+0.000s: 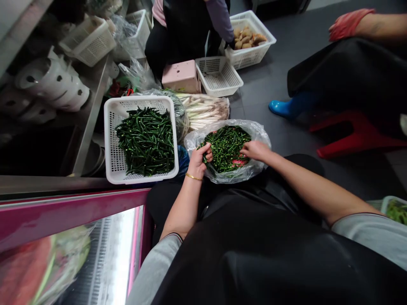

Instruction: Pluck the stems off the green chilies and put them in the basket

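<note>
My left hand (200,160) is closed around a few green chili peppers (201,146), whose ends poke out above the fist. It is over the left rim of a clear plastic bag (259,131). Inside the bag lies a heap of thin green pieces (227,144), with bits of red beneath. My right hand (255,151) is at the bag's right side with its fingertips pinched together; whatever they hold is hidden. Left of the bag, a white perforated basket (109,140) holds a pile of long dark green chili peppers (146,140).
Scallions (206,111) lie beyond the bag. Behind them are a pink stool (180,74), a white basket (221,90) and a crate (252,59) of brown lumps, which a co-worker (219,17) reaches into. Another person's blue boot (281,106) and a red stool (337,146) are right.
</note>
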`<state>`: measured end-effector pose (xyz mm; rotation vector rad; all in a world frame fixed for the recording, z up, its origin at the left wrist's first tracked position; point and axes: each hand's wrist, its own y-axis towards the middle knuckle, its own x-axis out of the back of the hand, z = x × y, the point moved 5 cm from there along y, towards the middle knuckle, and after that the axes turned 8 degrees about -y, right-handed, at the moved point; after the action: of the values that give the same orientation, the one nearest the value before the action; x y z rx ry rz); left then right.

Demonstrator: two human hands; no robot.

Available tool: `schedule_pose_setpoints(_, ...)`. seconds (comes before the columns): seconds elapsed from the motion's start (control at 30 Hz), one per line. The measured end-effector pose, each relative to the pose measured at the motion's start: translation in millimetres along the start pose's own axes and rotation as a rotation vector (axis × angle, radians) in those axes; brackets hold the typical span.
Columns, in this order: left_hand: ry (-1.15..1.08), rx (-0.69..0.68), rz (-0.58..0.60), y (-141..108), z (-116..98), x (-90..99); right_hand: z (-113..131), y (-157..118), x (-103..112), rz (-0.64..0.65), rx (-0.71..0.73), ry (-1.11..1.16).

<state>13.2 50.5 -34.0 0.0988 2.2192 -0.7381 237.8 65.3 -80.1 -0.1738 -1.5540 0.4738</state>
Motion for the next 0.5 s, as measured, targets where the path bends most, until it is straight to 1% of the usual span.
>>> schedule_pose_setpoints(0.03,0.007,-0.013,-0.001,0,0,-0.3,12,-3,-6,0.026,0.048,-0.043)
schedule_pose_setpoints(0.1,0.03,-0.038,-0.007,-2,-2,-0.4,33,-6,-16,0.035,0.136,-0.12)
schedule_pose_setpoints(0.13,0.048,-0.05,-0.013,-4,-3,-0.2,39,-7,-19,0.029,0.162,-0.144)
schedule_pose_setpoints(0.2,0.103,-0.078,-0.037,-7,-2,-0.3,43,-5,-17,0.017,0.161,-0.137)
schedule_pose_setpoints(0.27,0.2,-0.137,-0.089,-9,0,-1.5,39,0,-4,-0.014,0.144,-0.031)
schedule_pose_setpoints(0.37,0.353,-0.249,-0.153,-6,7,-7.9,33,4,29,-0.139,0.16,0.155)
schedule_pose_setpoints(0.43,0.386,-0.277,-0.152,-2,10,-11.6,32,3,43,-0.203,0.144,0.139)
schedule_pose_setpoints(0.47,0.378,-0.277,-0.142,0,9,-11.8,33,2,44,-0.198,0.138,0.091)
schedule_pose_setpoints(0.5,0.361,-0.277,-0.132,1,7,-10.7,34,1,41,-0.165,0.143,0.033)
